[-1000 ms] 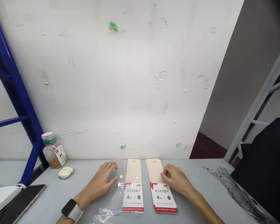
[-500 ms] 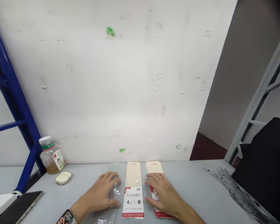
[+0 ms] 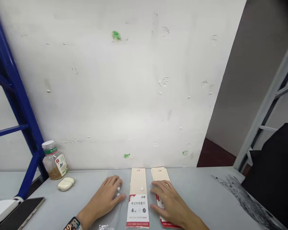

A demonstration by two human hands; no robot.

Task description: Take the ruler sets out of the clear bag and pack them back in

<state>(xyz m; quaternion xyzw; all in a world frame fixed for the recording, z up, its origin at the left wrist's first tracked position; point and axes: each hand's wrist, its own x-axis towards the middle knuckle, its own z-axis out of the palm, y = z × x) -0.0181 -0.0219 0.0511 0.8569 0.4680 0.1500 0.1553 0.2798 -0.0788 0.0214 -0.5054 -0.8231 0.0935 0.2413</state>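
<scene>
"Where did everything lie?"

"On the desk [image 3: 199, 191]: one card [image 3: 138, 182] ran from near the back edge toward the front edge, which lay out of view. A stack [image 3: 160, 174] lay just to its right, its top also near the back edge."

"And each grip?"

"The left grip [image 3: 106, 198] was released, fingers curved and spread, beside the card. Two white dots [image 3: 118, 188] showed by its fingertips, and a bit of clear film [image 3: 107, 227] closer to the front edge. The right grip [image 3: 168, 201] lay over the stack, thumb and fingers apart, with nothing visibly pinched. The palm hid much of the stack, so I couldn't tell whether it pressed down."

"Which step was that?"

"Positioning, I'd judge: grips set about card and stack, nothing lifted."

"What did the next move call for?"

"In my judgement, any lift from the stack called for a pinch fine enough to part one layer; the dots called for a light fingertip."
</scene>
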